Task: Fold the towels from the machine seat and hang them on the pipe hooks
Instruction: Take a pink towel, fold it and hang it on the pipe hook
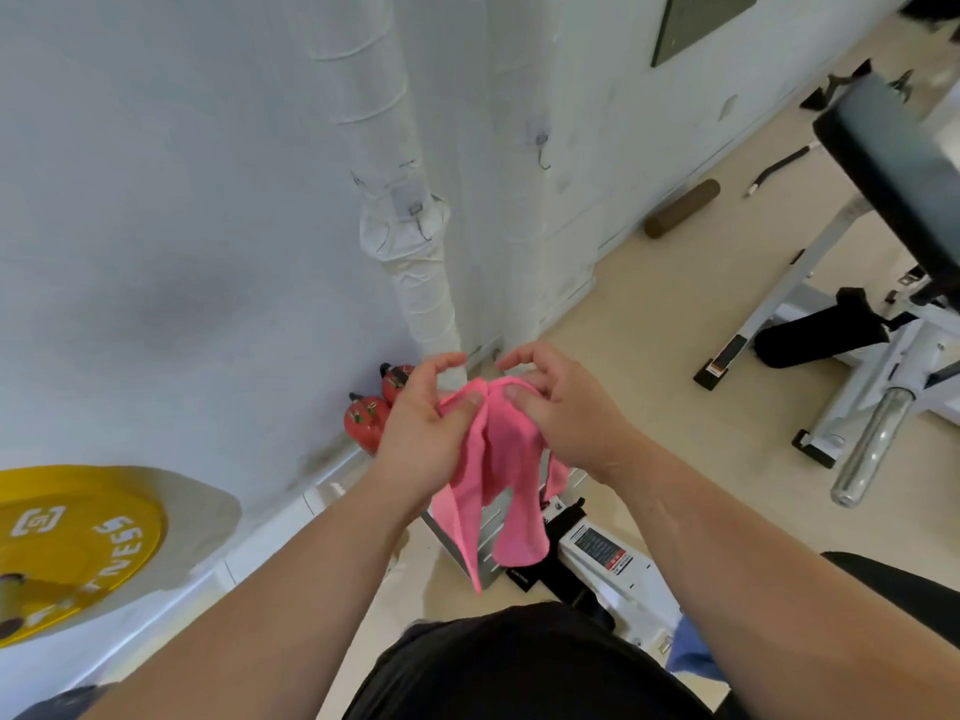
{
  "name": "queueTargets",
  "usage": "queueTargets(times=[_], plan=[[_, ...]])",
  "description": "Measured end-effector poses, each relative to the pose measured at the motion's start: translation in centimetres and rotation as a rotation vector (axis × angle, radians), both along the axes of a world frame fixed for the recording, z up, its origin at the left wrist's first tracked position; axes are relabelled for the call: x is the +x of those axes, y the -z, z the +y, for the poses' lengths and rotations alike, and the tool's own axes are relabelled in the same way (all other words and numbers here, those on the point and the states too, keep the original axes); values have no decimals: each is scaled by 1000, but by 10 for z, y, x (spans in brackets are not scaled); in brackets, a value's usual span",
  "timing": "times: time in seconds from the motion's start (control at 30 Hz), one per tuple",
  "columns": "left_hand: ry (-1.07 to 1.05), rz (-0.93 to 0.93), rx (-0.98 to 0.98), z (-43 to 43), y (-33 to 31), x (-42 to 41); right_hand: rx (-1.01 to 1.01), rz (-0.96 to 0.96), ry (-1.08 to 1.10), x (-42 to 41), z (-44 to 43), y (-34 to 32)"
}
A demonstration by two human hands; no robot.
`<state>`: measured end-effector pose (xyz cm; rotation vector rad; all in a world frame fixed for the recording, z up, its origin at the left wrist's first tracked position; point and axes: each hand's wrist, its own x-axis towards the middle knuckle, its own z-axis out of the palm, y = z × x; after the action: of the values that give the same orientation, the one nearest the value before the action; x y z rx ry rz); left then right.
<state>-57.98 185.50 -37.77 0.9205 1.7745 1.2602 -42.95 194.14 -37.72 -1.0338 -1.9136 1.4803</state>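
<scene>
there, 2 curled hands [422,433] [563,415] on towel [501,465]

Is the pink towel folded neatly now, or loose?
Loose, not neatly folded. The left hand and right hand pinch the pink towel at its top, and the rest hangs in uneven, crumpled flaps.

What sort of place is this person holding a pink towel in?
Most likely a gym: a yellow weight plate at the left, a white machine frame with a black pad at the right, and a chrome bar sleeve for plates on it.
</scene>
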Motion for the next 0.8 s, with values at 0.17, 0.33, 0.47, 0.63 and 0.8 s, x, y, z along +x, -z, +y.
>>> queueTargets(times=[0.17, 0.33, 0.47, 0.63, 0.8], plan=[[172, 327, 39, 5, -6, 1, 86, -26, 4, -4, 0, -3], [68, 278, -14, 15, -13, -9, 251, -223, 55, 8, 0, -4], [-46, 249, -23, 18, -20, -23, 336, -525, 97, 24, 12, 8], [-157, 273, -43, 22, -17, -46, 311, -367, 41, 37, 16, 3], [-155, 149, -97, 24, -15, -52, -87, 42, 10, 28, 9, -17]])
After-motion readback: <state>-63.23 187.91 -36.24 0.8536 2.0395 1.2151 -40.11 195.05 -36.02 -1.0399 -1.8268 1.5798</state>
